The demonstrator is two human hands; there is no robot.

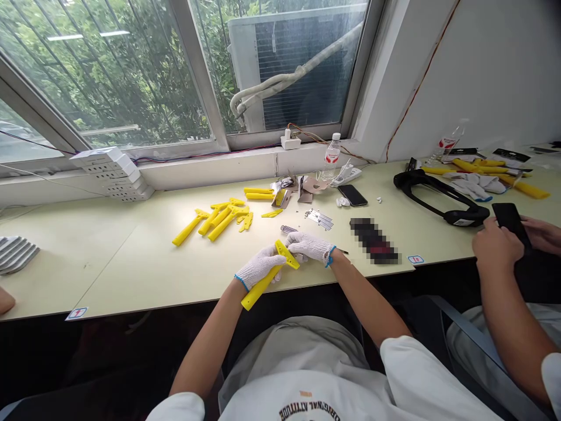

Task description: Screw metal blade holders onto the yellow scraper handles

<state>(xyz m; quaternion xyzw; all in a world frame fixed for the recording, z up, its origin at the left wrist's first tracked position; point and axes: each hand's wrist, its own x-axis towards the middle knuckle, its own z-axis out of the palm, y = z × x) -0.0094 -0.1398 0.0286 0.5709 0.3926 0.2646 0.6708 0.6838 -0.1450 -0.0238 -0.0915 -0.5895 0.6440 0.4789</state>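
Left hand (263, 268), in a white knit glove with blue cuff: closed around a yellow scraper (262, 287), just below its head. Scraper sits at the desk's near edge, tilted, head up and to the right, butt end projecting past the edge. Right hand (310, 247), gloved alike: fingers bent, at the right side of the scraper's head; cannot tell whether they grip it or some small part.

Just beyond the right hand: a screwdriver (288, 229), lying on the desk (131, 257). Farther toward the back edge: metal strips (322, 220) side by side, with small screws (308, 213) next to them. Left of these, a loose group of yellow scrapers (219, 220), some overlapping, with small yellow pieces (246, 221) at its right.

Near the back edge: cardboard pieces (315, 185), a bottle (332, 158) standing upright, a phone (352, 195) lying flat. Between phone and near edge: a dark object (374, 241), pixelated, identity unclear. Toward the desk's right end: a black headset (442, 199), white gloves (475, 183) and more yellow parts (482, 166). A co-worker's hands (499, 248) hold a dark phone (511, 224) at the near edge there. Back edge, left part: a white stack (111, 172).
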